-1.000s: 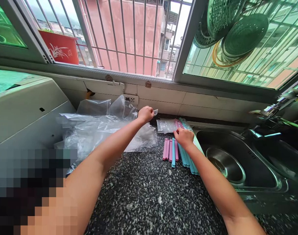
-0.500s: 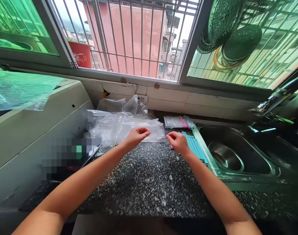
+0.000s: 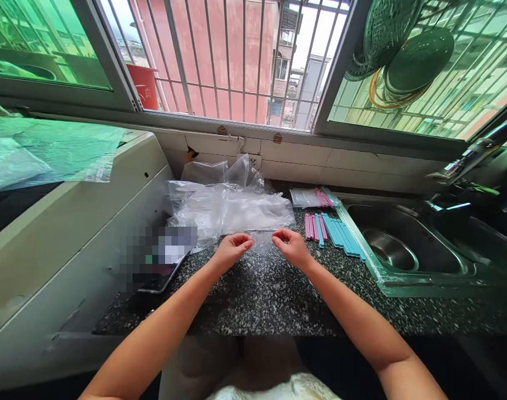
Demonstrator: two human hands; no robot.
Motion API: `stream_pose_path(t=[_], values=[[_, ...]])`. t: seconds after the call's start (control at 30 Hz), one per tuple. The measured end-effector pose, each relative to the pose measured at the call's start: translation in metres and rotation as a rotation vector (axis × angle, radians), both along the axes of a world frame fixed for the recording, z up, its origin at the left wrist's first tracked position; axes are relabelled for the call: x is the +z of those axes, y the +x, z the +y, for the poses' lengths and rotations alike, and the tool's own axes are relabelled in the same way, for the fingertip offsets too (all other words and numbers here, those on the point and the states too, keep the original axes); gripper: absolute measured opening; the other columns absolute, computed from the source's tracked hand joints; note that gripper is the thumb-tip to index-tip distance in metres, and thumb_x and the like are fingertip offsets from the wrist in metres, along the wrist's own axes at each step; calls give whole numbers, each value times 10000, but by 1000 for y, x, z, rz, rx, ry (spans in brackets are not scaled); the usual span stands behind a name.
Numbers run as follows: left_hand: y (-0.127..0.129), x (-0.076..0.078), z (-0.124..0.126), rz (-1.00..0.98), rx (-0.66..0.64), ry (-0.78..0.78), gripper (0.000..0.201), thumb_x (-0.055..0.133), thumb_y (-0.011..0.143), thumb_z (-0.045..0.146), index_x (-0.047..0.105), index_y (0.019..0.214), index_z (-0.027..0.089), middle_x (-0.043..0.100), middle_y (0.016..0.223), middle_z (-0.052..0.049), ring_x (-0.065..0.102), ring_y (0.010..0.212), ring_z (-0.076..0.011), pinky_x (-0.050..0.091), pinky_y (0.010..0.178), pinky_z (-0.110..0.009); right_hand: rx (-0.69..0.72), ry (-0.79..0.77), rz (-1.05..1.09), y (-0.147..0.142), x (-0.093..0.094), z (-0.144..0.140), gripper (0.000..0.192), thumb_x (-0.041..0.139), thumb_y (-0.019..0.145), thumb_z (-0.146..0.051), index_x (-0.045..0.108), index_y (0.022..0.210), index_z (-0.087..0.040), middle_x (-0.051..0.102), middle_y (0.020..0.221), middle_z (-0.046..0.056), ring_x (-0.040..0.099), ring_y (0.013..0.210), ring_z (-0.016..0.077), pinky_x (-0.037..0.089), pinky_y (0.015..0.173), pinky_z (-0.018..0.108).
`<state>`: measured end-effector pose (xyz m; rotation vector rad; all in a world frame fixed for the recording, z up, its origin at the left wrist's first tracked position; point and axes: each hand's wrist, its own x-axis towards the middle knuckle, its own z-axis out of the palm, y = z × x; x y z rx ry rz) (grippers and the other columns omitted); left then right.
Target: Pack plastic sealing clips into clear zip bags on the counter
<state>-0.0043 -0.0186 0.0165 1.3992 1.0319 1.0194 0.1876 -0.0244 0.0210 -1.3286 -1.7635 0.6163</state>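
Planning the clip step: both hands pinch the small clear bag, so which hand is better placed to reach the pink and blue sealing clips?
Right. The right hand is nearer the sealing clips, which lie to its right toward the sink. The left hand could keep the small clear bag.

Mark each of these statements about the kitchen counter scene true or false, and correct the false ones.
1. Both hands pinch a small clear plastic bag between them. True: the left hand and right hand each hold an edge.
2. The pink and blue sealing clips lie to the left of the hands. False: they lie to the right, beside the sink.
3. A pile of clear plastic bags lies behind the hands on the granite countertop. True.
4. The sink is full of dishes. False: only one steel bowl shows in it.
5. The right hand holds a blue clip. False: it pinches the bag.
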Motion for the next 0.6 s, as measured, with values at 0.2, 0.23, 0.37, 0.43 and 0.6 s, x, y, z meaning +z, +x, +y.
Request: stream_pose_path(t=[0.2, 0.23, 0.37, 0.43, 0.6], values=[[-3, -10, 4, -8, -59, -29, 282, 645, 583, 411, 622, 674, 146, 596, 612, -4, 481, 561, -105, 372, 546, -237, 2, 50, 60, -5, -4, -5, 151, 538, 732, -295, 582, 656, -172, 600, 617, 4, 527, 584, 118, 440, 589, 241], [-2, -11, 4, -8, -58, -33, 273, 649, 584, 397, 624, 685, 144, 607, 629, -8, 501, 581, -112, 390, 570, -243, -2, 65, 50, -4, -5, -7, 151, 538, 735, -292, 580, 653, -173, 600, 620, 5, 531, 594, 121, 442, 601, 245], [-2, -17, 7, 1, -10, -13, 234, 652, 599, 318, 612, 749, 143, 613, 664, -6, 540, 628, -119, 423, 638, -257, -15, 149, -10, -1, -5, -12, 149, 530, 762, -276, 576, 659, -179, 593, 644, 14, 536, 630, 132, 439, 628, 257], [-2, -18, 7, 20, 33, 33, 200, 637, 617, 298, 592, 740, 147, 585, 643, 8, 525, 614, -110, 415, 619, -246, -21, 206, -34, 0, -5, -14, 154, 519, 780, -266, 571, 661, -183, 591, 653, 17, 536, 644, 136, 434, 632, 261], [-3, -14, 3, 8, 55, 104, 182, 591, 658, 324, 572, 693, 146, 532, 597, 17, 465, 562, -96, 374, 551, -223, -23, 341, -132, -1, -3, -18, 152, 520, 799, -248, 563, 665, -190, 592, 650, 21, 528, 658, 147, 419, 654, 282]])
